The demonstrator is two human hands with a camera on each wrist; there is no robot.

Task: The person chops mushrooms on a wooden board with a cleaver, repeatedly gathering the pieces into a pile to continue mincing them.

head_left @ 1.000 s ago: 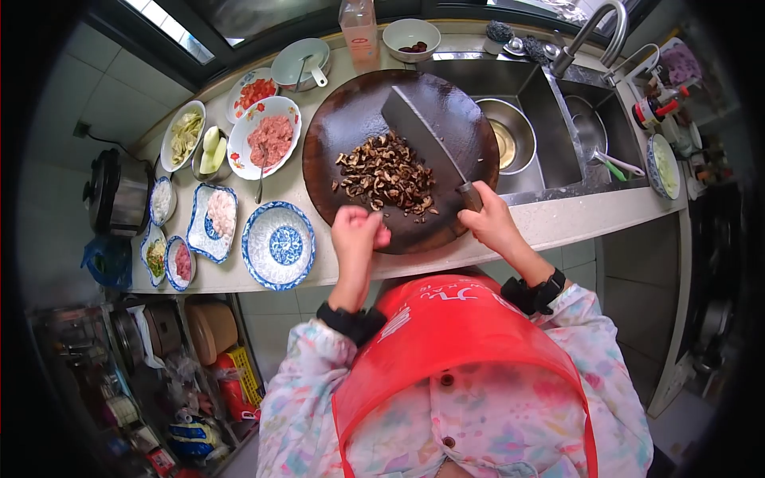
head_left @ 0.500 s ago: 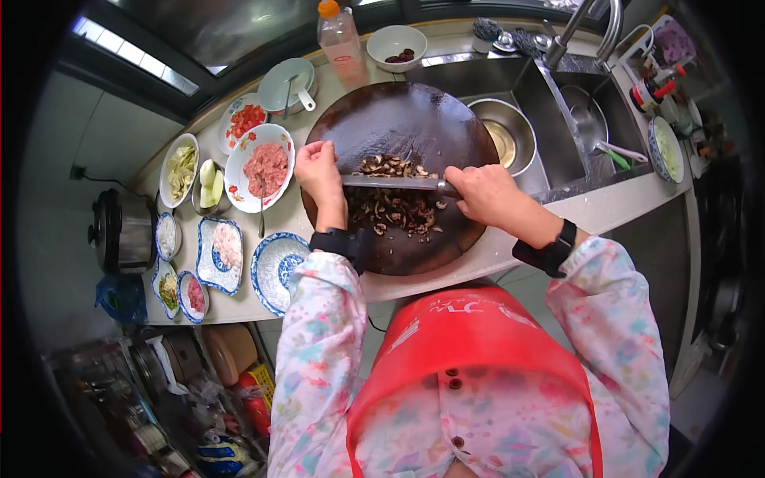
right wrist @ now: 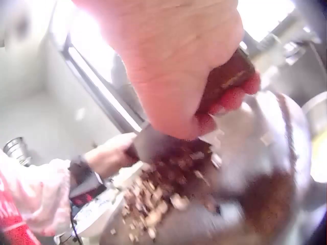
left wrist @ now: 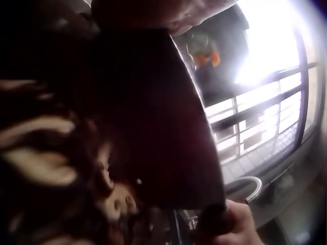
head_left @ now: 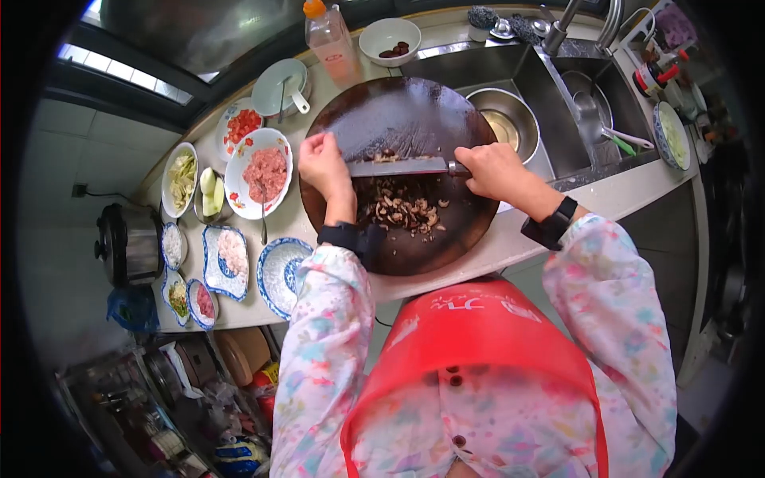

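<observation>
In the head view, my right hand (head_left: 498,171) grips the wooden handle of a broad cleaver (head_left: 398,166). The blade stands on edge, spine up, across a pile of chopped mushrooms (head_left: 398,209) on a round dark chopping board (head_left: 366,119). At the blade's far end is my left hand (head_left: 325,166), its fingers curled, holding that end. The left wrist view has the blade's dark face (left wrist: 158,117) large, the left hand over its top and mushroom pieces beside it. The right wrist view shows the fingers (right wrist: 232,99) wrapped around the handle.
Left of the board stand a bowl of minced meat (head_left: 279,151) with a spoon, a patterned blue-and-white bowl (head_left: 275,275) and several filled dishes. An orange-capped bottle (head_left: 331,52) and a white bowl (head_left: 370,40) stand behind. The sink (head_left: 550,103), holding a metal pot, lies to the right.
The cleaver has swung from pointing away to lying crosswise over the mushrooms. My left hand has moved from the board's near edge up to the blade's end, where it stays over the last half second.
</observation>
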